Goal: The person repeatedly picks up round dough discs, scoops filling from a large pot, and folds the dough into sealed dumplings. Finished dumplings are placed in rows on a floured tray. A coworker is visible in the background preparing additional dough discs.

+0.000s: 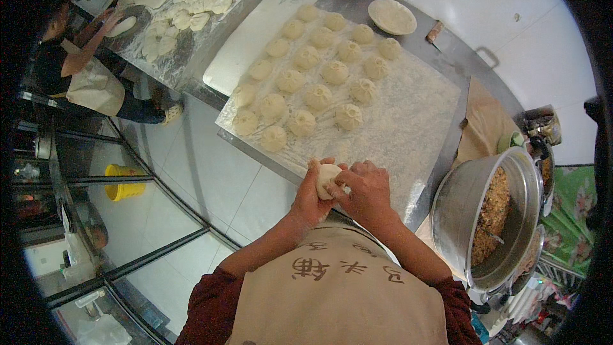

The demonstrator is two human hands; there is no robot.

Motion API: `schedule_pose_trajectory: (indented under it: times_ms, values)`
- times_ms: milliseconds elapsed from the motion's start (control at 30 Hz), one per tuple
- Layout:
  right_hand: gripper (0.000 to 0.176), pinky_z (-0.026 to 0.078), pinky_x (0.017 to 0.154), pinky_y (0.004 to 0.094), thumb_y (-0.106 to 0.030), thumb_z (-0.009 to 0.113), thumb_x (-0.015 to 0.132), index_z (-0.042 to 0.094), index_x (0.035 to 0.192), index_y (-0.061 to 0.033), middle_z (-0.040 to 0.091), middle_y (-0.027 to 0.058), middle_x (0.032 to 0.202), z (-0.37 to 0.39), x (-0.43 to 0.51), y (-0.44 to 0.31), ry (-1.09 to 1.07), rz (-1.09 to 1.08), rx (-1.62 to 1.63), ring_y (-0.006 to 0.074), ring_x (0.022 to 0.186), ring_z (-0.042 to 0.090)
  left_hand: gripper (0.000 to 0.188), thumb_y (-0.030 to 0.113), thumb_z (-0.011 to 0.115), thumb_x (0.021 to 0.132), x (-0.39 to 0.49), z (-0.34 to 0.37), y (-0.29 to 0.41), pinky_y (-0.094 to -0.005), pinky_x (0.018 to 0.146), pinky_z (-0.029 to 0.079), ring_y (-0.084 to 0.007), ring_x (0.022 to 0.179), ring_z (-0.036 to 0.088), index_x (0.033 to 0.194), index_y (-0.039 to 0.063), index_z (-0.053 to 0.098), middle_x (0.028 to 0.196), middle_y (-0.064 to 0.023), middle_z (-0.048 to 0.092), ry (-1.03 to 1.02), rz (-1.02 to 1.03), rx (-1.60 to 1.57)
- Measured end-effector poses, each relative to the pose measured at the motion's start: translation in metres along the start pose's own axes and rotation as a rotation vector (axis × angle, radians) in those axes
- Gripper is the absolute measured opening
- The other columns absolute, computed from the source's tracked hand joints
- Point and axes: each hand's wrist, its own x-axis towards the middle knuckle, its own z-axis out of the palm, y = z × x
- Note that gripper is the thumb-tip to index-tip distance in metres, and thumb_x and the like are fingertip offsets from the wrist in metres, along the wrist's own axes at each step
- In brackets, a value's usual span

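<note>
A round piece of pale dough point(328, 181) is cupped in my left hand point(309, 196), just over the near edge of a floured board point(402, 124). Pinched against the dough's right side are the fingers of my right hand point(366, 191). Whether filling is inside the dough cannot be seen. Rows of pleated, raw filled buns point(318, 97) cover the left and far parts of the board. To the right, a large metal pot point(455, 220) holds a brown, crumbly filling point(493, 215) with a utensil's handle showing in it.
A shallow bowl point(392, 17) and a wooden-handled tool point(435, 32) lie at the back. Brown paper point(483, 120) is beside the pot. At upper left a co-worker handles dough at another floured table point(191, 52) bearing many dough pieces. A yellow bucket point(124, 183) stands behind glass panels.
</note>
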Motion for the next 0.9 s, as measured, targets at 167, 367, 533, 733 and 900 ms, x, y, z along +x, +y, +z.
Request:
schedule_pose_trajectory:
  times_ms: [167, 367, 533, 733, 900]
  values:
    - [0.014, 0.043, 0.062, 0.0414, -0.017, 0.069, 0.067, 0.061, 0.072, -0.0071, 0.061, 0.0059, 0.078, 0.014, -0.003, 0.005, 0.120, 0.218, 0.570, 0.0266, 0.074, 0.056, 0.052, 0.055, 0.039, 0.088, 0.000, -0.012, -0.002, -0.0341, 0.076, 0.051, -0.0210, 0.098, 0.056, 0.120, 0.015, 0.040, 0.114, -0.0099, 0.053, 0.027, 0.001, 0.033]
    - [0.047, 0.044, 0.081, 0.0376, -0.008, 0.071, 0.065, 0.052, 0.107, -0.0049, 0.051, 0.0147, 0.108, 0.020, -0.005, 0.023, 0.057, -0.066, 0.415, 0.0313, 0.094, 0.051, 0.063, 0.065, 0.029, 0.085, 0.009, -0.034, 0.005, -0.0416, 0.083, 0.047, -0.0252, 0.106, 0.052, 0.124, 0.016, 0.041, 0.118, -0.0086, 0.051, -0.030, -0.180, -0.052]
    - [0.063, 0.040, 0.092, 0.0424, -0.014, 0.073, 0.063, 0.044, 0.118, -0.0084, 0.039, 0.0203, 0.125, 0.057, -0.006, 0.012, -0.231, -0.125, 0.323, 0.0407, 0.114, 0.040, 0.077, 0.071, 0.022, 0.081, 0.014, -0.046, 0.013, -0.0466, 0.095, 0.038, -0.0305, 0.117, 0.044, 0.131, 0.014, 0.037, 0.129, -0.0125, 0.043, -0.011, -0.335, 0.030]
    - [0.052, 0.040, 0.089, 0.0436, -0.010, 0.070, 0.065, 0.047, 0.111, -0.0048, 0.045, 0.0210, 0.117, 0.088, 0.035, 0.029, -0.028, 0.152, 0.345, 0.0404, 0.108, 0.044, 0.070, 0.062, 0.034, 0.085, 0.044, -0.073, 0.043, -0.0484, 0.092, 0.038, -0.0290, 0.113, 0.046, 0.135, 0.013, 0.031, 0.131, -0.0093, 0.042, 0.000, -0.344, 0.281]
    - [0.057, 0.038, 0.092, 0.0424, -0.009, 0.071, 0.065, 0.045, 0.116, -0.0045, 0.045, 0.0210, 0.118, 0.119, 0.064, 0.043, 0.032, 0.309, 0.099, 0.0391, 0.111, 0.042, 0.056, 0.030, 0.048, 0.086, 0.045, -0.055, 0.079, -0.0362, 0.092, 0.038, -0.0249, 0.107, 0.048, 0.133, 0.006, 0.030, 0.125, -0.0107, 0.044, -0.019, -0.170, 0.910]
